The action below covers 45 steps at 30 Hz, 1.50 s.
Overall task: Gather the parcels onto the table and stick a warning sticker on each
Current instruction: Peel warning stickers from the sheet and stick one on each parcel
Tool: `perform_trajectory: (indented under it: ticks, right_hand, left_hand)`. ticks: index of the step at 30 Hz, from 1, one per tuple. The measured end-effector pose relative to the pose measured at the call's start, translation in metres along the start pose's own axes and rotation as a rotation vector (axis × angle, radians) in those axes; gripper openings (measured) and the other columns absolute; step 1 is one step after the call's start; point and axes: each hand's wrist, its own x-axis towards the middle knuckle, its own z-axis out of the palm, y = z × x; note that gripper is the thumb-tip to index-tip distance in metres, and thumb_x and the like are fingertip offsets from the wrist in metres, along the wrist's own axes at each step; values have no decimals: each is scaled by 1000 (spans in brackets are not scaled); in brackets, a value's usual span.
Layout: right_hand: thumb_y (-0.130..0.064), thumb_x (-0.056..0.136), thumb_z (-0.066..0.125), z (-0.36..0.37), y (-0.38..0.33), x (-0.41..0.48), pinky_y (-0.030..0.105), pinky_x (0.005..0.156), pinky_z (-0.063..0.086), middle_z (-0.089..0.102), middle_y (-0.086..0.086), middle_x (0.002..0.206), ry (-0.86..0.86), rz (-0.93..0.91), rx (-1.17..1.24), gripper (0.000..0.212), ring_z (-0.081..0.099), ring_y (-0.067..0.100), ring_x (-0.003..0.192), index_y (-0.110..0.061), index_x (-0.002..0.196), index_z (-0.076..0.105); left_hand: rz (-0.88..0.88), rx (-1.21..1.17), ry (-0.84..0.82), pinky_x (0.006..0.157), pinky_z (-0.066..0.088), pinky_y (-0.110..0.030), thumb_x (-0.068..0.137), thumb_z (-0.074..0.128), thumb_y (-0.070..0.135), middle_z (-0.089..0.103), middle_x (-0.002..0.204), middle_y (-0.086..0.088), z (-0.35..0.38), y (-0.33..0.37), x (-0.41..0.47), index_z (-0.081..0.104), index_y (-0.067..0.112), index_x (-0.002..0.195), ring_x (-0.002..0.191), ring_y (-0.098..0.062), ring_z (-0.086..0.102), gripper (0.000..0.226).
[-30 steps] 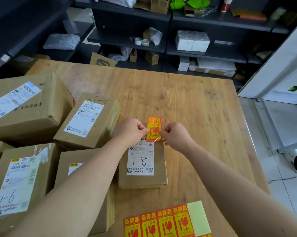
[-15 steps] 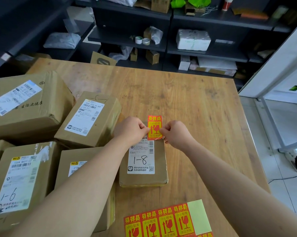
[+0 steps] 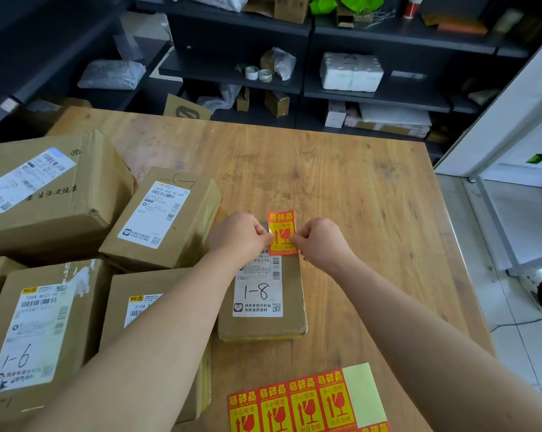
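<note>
A red and yellow warning sticker (image 3: 281, 232) is held over the far end of a small flat parcel (image 3: 293, 300) marked "1-8". My left hand (image 3: 238, 236) pinches the sticker's left edge and my right hand (image 3: 321, 241) pinches its right edge. The sticker's lower end overlaps the parcel's white label. A sheet of the same stickers (image 3: 307, 403) lies at the near table edge, with one bare backing patch at its right end.
Several brown parcels (image 3: 167, 213) crowd the left side of the wooden table (image 3: 372, 213), one marked "1-6" (image 3: 36, 332). Dark shelves (image 3: 372, 95) with boxes and tape rolls stand beyond the table. White floor lies to the right.
Both hands with the sticker have shifted slightly away from me along the "1-8" parcel. The parcels and the sticker sheet have not moved.
</note>
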Motion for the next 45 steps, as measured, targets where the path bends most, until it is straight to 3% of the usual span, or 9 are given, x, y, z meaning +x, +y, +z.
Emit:
perform_trajectory:
  ticks: [10,14,18,25,32,36,38,41,45]
  right_hand:
    - [-20,85,69,-2,0,1,43,64,56,67,20,74,16,42,46,33,56,23,60,12,85,64]
    - [-21,86,66,-1,0,0,36,57,53,66,13,69,-6,31,93,26,58,22,59,4,79,64]
    - [-20,88,61,0,1,-3,33,55,42,59,10,68,-33,14,126,22,49,20,59,-4,74,59]
    - [-16,88,59,0,4,-1,35,59,48,60,12,71,-23,47,141,18,55,22,64,-5,74,56]
    - [-19,84,66,2,-1,5,23,42,32,46,1,58,70,58,-76,30,42,16,48,-11,62,48]
    - [-11,84,62,3,3,1,26,50,43,57,-4,72,124,-42,-47,6,56,16,67,-15,79,61]
    - [-13,86,61,7,8,-1,27,59,42,56,-5,80,130,-161,-56,10,54,13,71,-21,89,66]
    - [-28,91,62,13,18,-2,29,69,45,55,0,97,138,-275,-100,23,56,16,82,-25,112,70]
    - [-35,94,56,16,33,-2,30,66,46,52,3,104,168,-386,-209,33,57,22,81,-25,125,63]
  left_hand:
    - [25,-2,-10,45,37,-22,84,60,50,61,51,7,-2,0,-2,69,25,61,46,-11,53,35]
    - [26,-27,13,46,35,-20,84,60,51,57,47,12,-1,-3,-2,71,22,66,46,-11,51,36]
    - [34,-51,10,52,42,-24,84,60,51,65,61,9,1,-4,-3,71,22,70,60,-14,62,34]
    - [25,-34,26,58,49,-26,84,60,51,66,66,10,4,-3,-2,63,27,66,61,-9,62,30]
    - [10,-60,150,51,35,-22,82,63,46,62,69,15,8,0,-7,56,30,77,64,-4,57,18]
    - [166,-43,250,48,30,-21,86,61,37,62,74,15,13,-6,-14,51,34,84,69,-8,58,11]
    - [260,-51,267,50,35,-22,86,62,38,60,84,15,15,-11,-17,58,38,92,76,-9,57,7]
    - [360,-37,256,55,35,-24,87,60,44,55,99,12,21,-19,-19,64,38,116,78,-9,52,29]
    - [401,47,257,59,33,-25,91,56,42,49,99,7,26,-22,-18,61,36,124,75,-13,49,34]
